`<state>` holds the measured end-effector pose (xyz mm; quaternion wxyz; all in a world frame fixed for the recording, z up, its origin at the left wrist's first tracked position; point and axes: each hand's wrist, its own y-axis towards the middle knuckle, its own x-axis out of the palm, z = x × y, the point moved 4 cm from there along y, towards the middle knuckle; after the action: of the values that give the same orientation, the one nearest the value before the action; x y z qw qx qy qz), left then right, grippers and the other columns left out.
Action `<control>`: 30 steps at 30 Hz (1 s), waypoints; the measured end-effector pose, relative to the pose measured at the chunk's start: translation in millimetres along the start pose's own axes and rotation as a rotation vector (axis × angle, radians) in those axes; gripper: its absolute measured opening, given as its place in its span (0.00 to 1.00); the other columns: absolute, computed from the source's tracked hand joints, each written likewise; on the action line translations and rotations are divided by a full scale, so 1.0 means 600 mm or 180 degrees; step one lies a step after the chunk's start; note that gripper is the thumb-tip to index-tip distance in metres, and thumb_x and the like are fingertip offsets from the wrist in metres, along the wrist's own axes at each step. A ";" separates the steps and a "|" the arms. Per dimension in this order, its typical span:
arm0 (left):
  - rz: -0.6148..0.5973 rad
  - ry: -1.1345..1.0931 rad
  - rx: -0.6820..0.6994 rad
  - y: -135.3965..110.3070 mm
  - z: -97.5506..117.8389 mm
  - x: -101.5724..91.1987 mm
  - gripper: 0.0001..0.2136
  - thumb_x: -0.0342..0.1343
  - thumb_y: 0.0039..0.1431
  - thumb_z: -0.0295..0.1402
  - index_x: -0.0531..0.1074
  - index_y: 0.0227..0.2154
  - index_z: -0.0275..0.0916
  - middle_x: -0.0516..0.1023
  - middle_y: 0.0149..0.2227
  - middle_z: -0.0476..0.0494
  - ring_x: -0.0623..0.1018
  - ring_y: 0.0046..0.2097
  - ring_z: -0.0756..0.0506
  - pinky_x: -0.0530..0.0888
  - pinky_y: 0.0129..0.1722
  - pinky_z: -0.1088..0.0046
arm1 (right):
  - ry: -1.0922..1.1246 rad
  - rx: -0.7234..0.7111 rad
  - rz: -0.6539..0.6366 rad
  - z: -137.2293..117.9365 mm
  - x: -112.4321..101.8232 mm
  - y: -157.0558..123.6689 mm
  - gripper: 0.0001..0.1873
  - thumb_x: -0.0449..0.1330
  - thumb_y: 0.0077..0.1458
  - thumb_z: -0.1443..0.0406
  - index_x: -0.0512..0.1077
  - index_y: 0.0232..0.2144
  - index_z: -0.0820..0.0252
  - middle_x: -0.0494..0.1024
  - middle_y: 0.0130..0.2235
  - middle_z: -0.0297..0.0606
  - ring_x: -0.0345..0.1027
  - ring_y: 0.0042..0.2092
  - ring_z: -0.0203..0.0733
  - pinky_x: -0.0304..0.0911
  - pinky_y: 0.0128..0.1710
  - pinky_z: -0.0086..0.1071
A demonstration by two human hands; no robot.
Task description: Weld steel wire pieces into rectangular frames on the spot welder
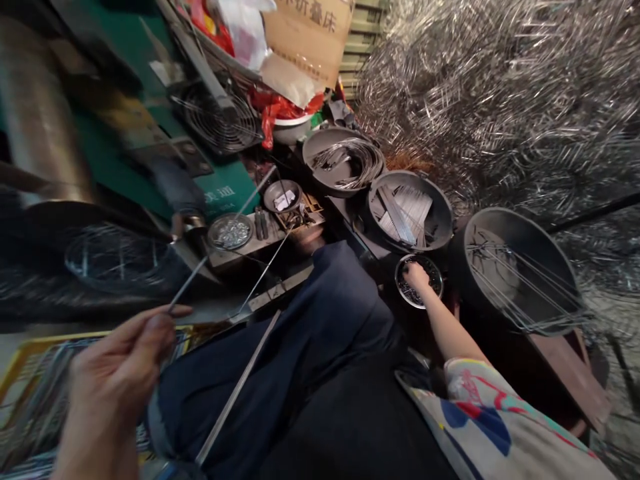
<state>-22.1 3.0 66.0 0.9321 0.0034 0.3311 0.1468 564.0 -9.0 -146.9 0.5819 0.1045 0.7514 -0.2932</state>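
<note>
The left hand [120, 373] sits at the lower left of the frame, thumb and fingers pinched narrow on the near end of a thin metal rod [193, 279]. The rod slants up and to the right from the fingertips towards the small bench [250, 248] at mid-frame. A second rod [240, 383] lies slanted across the dark trousers [320, 320] at the bottom centre.

The right hand [415, 275] reaches out from a patterned sleeve [490, 413] at the lower right, its fingers down inside a small round dish [437, 283] of small metal pieces. Whether the fingers are closed on anything there cannot be told.

Just right of that dish stands a large black basin [505, 223] with long straight wires lying across it. Just above the dish, a second basin [440, 207] holds flat metal strips, and a third basin [320, 143] further up holds curved wires. On the bench, left of centre, a shallow plate [230, 232] holds shiny bits. A heap of bent wire parts [500, 87] fills the upper right. A round wire fan guard [220, 120] leans against the green machine [230, 190] at the upper left.
</note>
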 end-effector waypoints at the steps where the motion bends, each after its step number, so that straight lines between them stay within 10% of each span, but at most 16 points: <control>1: -0.0096 0.0107 0.0034 0.004 -0.001 0.014 0.17 0.54 0.57 0.45 0.79 0.38 0.37 0.68 0.21 0.52 0.65 0.21 0.53 0.61 0.20 0.80 | 0.0004 0.0023 0.0023 0.005 0.005 0.001 0.13 0.61 0.52 0.65 0.79 0.41 0.59 0.76 0.49 0.48 0.72 0.47 0.48 0.65 0.46 0.34; 9: -0.0434 0.0818 0.0327 0.037 -0.063 0.068 0.13 0.50 0.58 0.43 0.78 0.36 0.46 0.78 0.27 0.56 0.73 0.28 0.51 0.66 0.31 0.80 | 0.0198 0.0090 0.0236 0.069 -0.035 -0.012 0.16 0.56 0.56 0.63 0.77 0.45 0.61 0.81 0.41 0.42 0.74 0.43 0.41 0.64 0.44 0.28; 14: -0.0479 0.0378 0.0495 0.040 -0.070 0.101 0.12 0.51 0.59 0.41 0.78 0.35 0.43 0.78 0.27 0.54 0.72 0.25 0.51 0.66 0.30 0.79 | 0.0190 -0.0169 0.0278 0.025 -0.062 -0.038 0.11 0.61 0.50 0.62 0.78 0.35 0.62 0.81 0.36 0.44 0.75 0.39 0.46 0.64 0.39 0.31; 21: -0.0692 0.0170 0.0618 0.038 -0.064 0.099 0.16 0.45 0.66 0.39 0.77 0.37 0.38 0.81 0.33 0.43 0.78 0.33 0.46 0.69 0.37 0.75 | 0.1052 -0.1010 -0.0111 -0.145 -0.099 -0.045 0.17 0.56 0.52 0.52 0.76 0.30 0.59 0.79 0.26 0.42 0.74 0.29 0.48 0.65 0.31 0.35; 30: -0.1152 0.1384 0.0240 0.117 -0.039 0.149 0.16 0.43 0.66 0.35 0.77 0.38 0.36 0.81 0.37 0.32 0.80 0.42 0.39 0.70 0.43 0.66 | 0.1867 -0.2148 -0.0035 -0.486 -0.126 -0.128 0.19 0.58 0.53 0.49 0.72 0.25 0.58 0.75 0.22 0.36 0.68 0.25 0.41 0.58 0.26 0.30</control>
<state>10.2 92.7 -0.3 0.8495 -0.0527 0.5237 -0.0372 311.5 106.7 -7.5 0.3442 -0.0165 0.9387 0.0074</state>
